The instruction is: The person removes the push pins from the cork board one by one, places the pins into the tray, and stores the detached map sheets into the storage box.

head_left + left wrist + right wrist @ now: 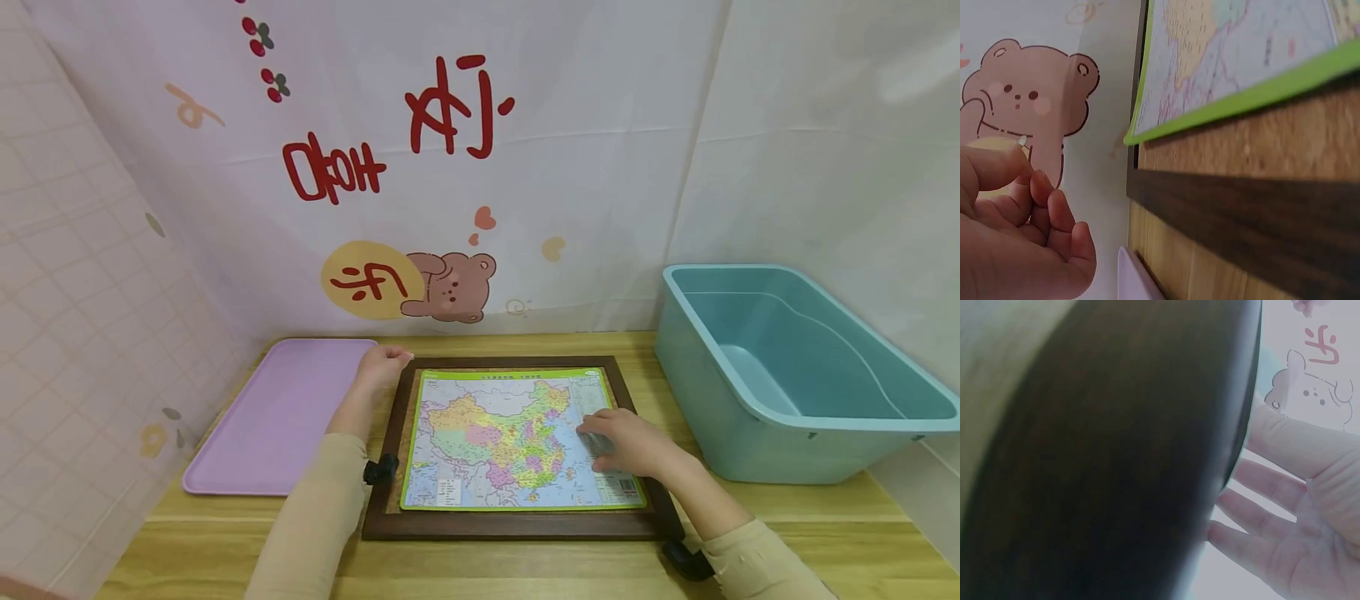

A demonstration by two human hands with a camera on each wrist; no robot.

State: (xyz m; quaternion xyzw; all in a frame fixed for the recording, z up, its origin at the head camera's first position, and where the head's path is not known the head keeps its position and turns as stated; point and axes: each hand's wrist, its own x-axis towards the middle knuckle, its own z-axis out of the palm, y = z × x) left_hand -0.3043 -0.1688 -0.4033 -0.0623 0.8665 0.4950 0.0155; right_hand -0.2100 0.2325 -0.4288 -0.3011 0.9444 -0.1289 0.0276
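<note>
My left hand (380, 367) is over the frame's far left corner, thumb and fingers pinching a small whitish object (1022, 141) that looks like a push pin, mostly hidden by the fingertips. A map of China (487, 433) with a green border lies on a cork board (1241, 150) inside a dark brown wooden frame (517, 525). My right hand (626, 437) is at the map's right side with fingers extended and spread; whether they press on the map, I cannot tell. In the right wrist view, the same hand (1310, 506) appears beside a dark blurred edge.
A lilac tray (285, 408) lies left of the frame on the wood-grain table (480, 575). To the right stands a deep teal tub (750, 417). Behind the table hangs a white printed cloth (592, 183) with a bear.
</note>
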